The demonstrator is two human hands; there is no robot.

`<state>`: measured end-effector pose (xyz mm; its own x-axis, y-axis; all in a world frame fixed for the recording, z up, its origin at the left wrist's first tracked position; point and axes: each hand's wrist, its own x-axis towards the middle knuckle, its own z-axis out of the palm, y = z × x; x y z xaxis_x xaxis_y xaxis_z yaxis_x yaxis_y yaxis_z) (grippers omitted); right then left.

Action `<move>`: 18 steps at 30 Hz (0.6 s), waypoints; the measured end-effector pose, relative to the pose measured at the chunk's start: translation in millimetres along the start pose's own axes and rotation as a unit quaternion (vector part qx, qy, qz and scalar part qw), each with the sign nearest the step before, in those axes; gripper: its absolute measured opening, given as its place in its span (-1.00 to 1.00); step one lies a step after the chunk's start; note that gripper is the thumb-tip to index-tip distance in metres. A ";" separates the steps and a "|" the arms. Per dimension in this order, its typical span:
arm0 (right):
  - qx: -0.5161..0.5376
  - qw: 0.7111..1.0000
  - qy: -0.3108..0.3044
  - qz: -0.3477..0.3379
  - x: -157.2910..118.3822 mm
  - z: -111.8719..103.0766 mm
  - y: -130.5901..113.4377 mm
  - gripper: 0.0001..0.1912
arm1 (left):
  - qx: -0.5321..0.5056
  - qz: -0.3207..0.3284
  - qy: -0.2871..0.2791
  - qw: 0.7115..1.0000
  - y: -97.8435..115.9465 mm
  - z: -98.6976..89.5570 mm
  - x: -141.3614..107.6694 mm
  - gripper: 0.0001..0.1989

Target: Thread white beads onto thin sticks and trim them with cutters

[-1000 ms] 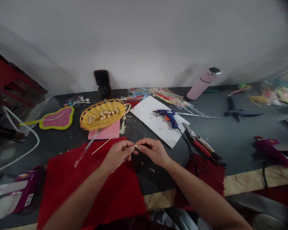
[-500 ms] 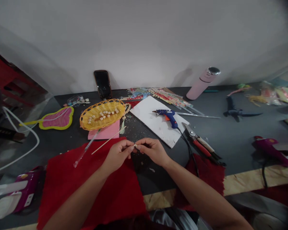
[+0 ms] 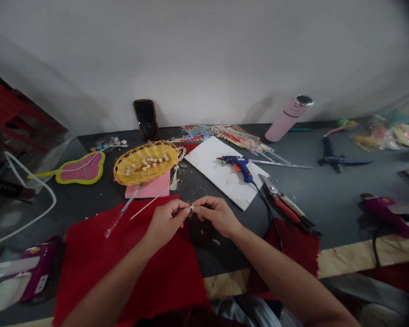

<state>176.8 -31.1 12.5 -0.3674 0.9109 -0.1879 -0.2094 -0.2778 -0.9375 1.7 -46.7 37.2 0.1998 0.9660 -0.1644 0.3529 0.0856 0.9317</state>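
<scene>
Between the fingertips of both hands is a small cream-white piece (image 3: 192,207), too small to name for sure. My left hand (image 3: 168,221) pinches it from the left, and my right hand (image 3: 218,215) pinches it from the right. Both hands meet above the dark table, by the edge of a red cloth (image 3: 129,268). Just beyond my left hand lies a thin wooden stick (image 3: 150,203). A yellow woven basket (image 3: 122,164) holds several small pale pieces of similar colour. A blue glue gun (image 3: 240,167) rests on a white board (image 3: 207,156) beyond my right hand.
Red-handled pruning shears (image 3: 286,205) and the glue gun's black cable lie to the right. A pink flask (image 3: 286,120) and a phone (image 3: 146,120) stand by the wall. Patterned sticks (image 3: 238,138) lie at the back. A pink-yellow fan (image 3: 80,169) and a purple device (image 3: 37,268) are left.
The small piece is turned slightly between my fingertips. Both hands stay in almost the same place.
</scene>
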 end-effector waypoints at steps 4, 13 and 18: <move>0.025 0.999 -0.008 0.024 0.5 -0.2 2.2 -0.81 | 0.005 -0.010 0.003 1.000 -0.8 1.2 0.7 -0.80; -0.002 1.000 0.006 -0.018 -0.1 2.2 3.2 -0.82 | 0.027 0.012 0.006 1.000 0.0 0.7 1.3 -0.81; -0.071 0.995 0.025 -0.065 -2.0 4.3 2.5 -0.83 | 0.041 0.016 0.006 0.999 -0.9 0.1 0.7 -0.79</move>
<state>173.1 -34.9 11.9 -0.3001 0.9511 -0.0727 -0.1206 -0.1135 -0.9862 1.6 -46.1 36.2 0.2020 0.9706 -0.1305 0.4199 0.0345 0.9069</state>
